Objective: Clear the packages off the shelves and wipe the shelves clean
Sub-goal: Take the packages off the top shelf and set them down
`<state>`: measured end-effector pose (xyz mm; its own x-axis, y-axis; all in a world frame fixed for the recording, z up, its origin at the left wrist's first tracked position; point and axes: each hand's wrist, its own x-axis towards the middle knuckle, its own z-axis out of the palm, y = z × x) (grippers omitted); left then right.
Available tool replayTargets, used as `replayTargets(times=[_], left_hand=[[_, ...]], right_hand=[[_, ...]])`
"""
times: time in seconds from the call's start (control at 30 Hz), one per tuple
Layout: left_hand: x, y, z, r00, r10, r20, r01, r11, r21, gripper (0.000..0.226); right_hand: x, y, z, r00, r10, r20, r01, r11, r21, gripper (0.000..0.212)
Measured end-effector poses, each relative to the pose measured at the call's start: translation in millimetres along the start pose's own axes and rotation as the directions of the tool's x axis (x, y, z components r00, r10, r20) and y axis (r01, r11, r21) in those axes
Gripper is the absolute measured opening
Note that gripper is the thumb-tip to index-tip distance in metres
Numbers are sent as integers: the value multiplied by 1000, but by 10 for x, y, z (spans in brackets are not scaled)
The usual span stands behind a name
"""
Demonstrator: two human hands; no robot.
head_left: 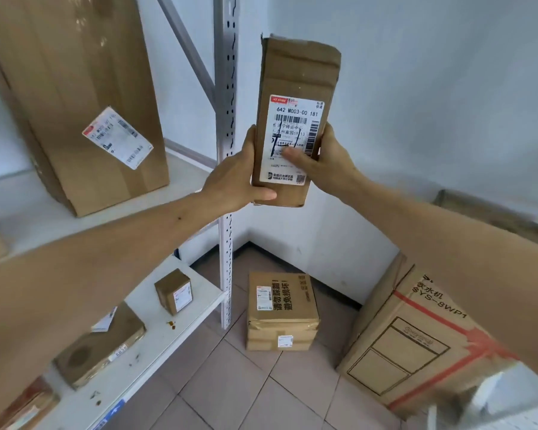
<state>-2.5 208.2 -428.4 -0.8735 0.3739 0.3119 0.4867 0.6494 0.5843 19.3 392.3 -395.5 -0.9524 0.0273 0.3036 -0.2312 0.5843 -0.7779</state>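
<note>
I log: pale blue-white walls (432, 103) meeting at a corner; beige tiled floor (230, 383); dark skirting (323, 283) along base.

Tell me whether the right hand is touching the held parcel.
Touching. The head view shows the right hand gripping the parcel, thumb pressed on its label.

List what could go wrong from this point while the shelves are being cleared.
1. The narrow carton is held upright by both the left hand and the right hand at its lower half only; its crumpled top could tip it out of the grip.
2. The stacked boxes and the big red-taped box crowd the floor, a likely tripping hazard.
3. The brown spots on the lower shelf may smear under packages.
</note>
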Motion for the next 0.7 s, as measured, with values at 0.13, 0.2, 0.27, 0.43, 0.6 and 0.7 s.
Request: replayTargets(times=[0.13,0.2,0.27,0.43,0.6,0.7], left_hand=[[251,-453,716,999,-21,37,22,999,-25,109],[323,-671,1104,998,-35,58,37,999,-33,108],[413,-919,1541,995,-55,79,57,998,-26,111],[540,-1508,2632,983,-106,148,110,994,-21,114],[539,-2073,3795,971,-166,170,167,986,7,121],[504,-2418,4482,963,-211,169,212,977,17,124]], right_hand=[[268,855,271,997,64,37,-64,998,-6,73],[331,1266,390,993,96,73,-96,995,-10,76],[395,1717,512,988,122,97,-121,993,-13,76],[460,2916,858,970,178,164,-176,984,-24,64],[457,4241,1257,944,223,242,-231,973,6,57],[403,4976,1532,930,231,287,-249,968,27,59]])
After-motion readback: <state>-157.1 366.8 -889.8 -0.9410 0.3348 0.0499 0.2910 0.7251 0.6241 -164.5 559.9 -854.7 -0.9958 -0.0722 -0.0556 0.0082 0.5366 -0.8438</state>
